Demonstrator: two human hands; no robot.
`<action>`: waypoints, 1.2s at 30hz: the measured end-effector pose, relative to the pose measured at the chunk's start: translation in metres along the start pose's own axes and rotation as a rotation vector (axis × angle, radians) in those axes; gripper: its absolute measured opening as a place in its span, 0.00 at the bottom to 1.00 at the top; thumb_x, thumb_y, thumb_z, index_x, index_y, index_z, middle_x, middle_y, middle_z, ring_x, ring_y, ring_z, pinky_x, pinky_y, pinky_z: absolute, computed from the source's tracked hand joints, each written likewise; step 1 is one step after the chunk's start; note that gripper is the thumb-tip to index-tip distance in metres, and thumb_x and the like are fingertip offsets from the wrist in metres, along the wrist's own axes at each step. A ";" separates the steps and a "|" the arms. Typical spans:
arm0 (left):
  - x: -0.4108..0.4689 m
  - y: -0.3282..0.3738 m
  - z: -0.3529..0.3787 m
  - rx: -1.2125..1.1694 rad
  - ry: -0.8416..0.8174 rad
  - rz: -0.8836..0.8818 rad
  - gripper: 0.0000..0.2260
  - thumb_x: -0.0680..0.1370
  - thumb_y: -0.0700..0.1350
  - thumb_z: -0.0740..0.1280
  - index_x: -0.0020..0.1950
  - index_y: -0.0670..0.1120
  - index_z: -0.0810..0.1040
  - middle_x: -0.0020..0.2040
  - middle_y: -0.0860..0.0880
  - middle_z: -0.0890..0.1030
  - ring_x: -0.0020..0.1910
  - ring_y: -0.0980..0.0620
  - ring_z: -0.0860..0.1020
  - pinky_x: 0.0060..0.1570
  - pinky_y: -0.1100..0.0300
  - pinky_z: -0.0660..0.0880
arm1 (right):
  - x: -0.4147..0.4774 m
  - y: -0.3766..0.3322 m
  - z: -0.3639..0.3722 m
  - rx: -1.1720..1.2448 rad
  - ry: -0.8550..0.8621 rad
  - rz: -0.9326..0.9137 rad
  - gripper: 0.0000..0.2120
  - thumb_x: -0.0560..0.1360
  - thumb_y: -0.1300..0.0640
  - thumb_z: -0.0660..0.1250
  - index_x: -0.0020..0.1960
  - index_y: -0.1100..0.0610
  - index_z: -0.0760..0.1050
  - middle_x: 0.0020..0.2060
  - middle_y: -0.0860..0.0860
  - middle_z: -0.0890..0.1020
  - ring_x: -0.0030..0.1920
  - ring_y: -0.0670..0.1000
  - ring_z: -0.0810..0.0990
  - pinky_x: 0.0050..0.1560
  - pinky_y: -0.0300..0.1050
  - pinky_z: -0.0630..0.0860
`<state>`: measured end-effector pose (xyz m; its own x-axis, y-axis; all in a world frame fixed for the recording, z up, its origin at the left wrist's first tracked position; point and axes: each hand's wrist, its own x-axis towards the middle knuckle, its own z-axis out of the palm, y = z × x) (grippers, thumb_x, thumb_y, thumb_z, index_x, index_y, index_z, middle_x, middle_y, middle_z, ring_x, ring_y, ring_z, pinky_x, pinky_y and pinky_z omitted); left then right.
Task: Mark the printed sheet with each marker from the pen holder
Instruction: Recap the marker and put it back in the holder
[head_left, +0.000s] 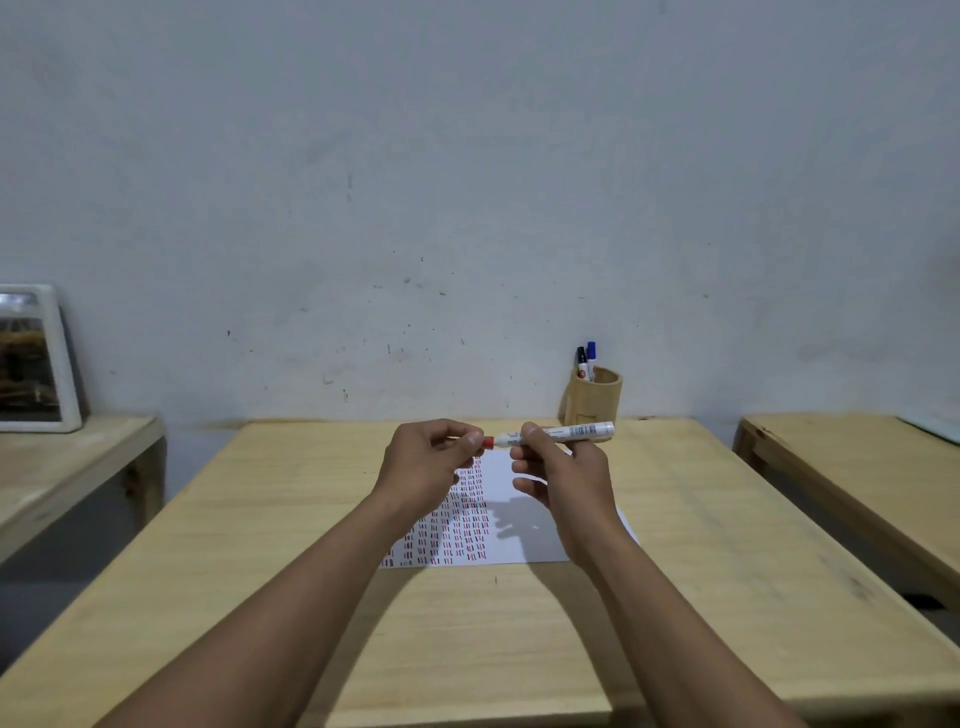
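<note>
both hands on red marker above the printed sheet

centre of the frame: right hand (563, 467) holds the red marker (558, 434) roughly level, white barrel running toward the right of the frame, red end pointing left; right fingers (530, 434) are closed round the barrel near its red end, lower fingers curled loosely under; left hand (426, 462) sits just left of it, thumb and forefinger pinched on the red end, other left fingers curled in; cannot tell whether the red piece is a cap or the bare tip; both hands are raised off the surface (291, 519), casting a shadow on the paper.

printed sheet (498, 540) lies flat on the wooden surface, centre of the frame, directly below and partly hidden by the hands; its left half is filled with rows of short red and dark strokes, right half is mostly plain white.

pen holder (595, 397), a tan cylinder, stands upright at the far edge of the surface against the wall, right of centre, behind the hands; a black marker (582, 361) and a blue marker (591, 353) stand in it, caps up, side by side.

upper-left edge of the frame: white picture frame (39, 358) leaning on a separate side table (78, 467); another wooden table (857, 467) at the right edge.
</note>
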<state>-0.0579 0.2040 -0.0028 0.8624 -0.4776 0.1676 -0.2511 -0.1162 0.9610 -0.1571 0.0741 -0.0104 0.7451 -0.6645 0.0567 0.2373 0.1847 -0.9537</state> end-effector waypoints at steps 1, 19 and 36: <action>0.000 0.001 0.000 -0.013 -0.008 -0.006 0.05 0.79 0.44 0.71 0.49 0.47 0.86 0.45 0.48 0.88 0.45 0.51 0.84 0.45 0.58 0.78 | 0.000 0.000 0.000 0.019 -0.004 0.020 0.08 0.78 0.57 0.71 0.48 0.63 0.82 0.36 0.54 0.83 0.35 0.48 0.82 0.35 0.40 0.80; -0.009 0.030 0.010 0.044 0.097 0.153 0.06 0.77 0.47 0.72 0.42 0.52 0.88 0.37 0.50 0.87 0.43 0.48 0.85 0.51 0.48 0.82 | -0.001 -0.013 0.014 0.451 0.056 0.217 0.06 0.79 0.61 0.70 0.47 0.65 0.79 0.35 0.55 0.79 0.36 0.48 0.79 0.37 0.39 0.84; 0.034 0.079 0.051 0.382 0.152 0.394 0.10 0.78 0.53 0.68 0.55 0.53 0.85 0.42 0.57 0.86 0.44 0.59 0.83 0.51 0.58 0.78 | 0.038 -0.051 -0.022 -0.965 -0.079 -0.309 0.06 0.81 0.53 0.63 0.54 0.54 0.75 0.35 0.53 0.83 0.34 0.53 0.83 0.38 0.54 0.82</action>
<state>-0.0713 0.1342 0.0676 0.7177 -0.4211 0.5546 -0.6836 -0.2745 0.6763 -0.1540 0.0236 0.0341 0.7839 -0.5276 0.3273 -0.1516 -0.6739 -0.7231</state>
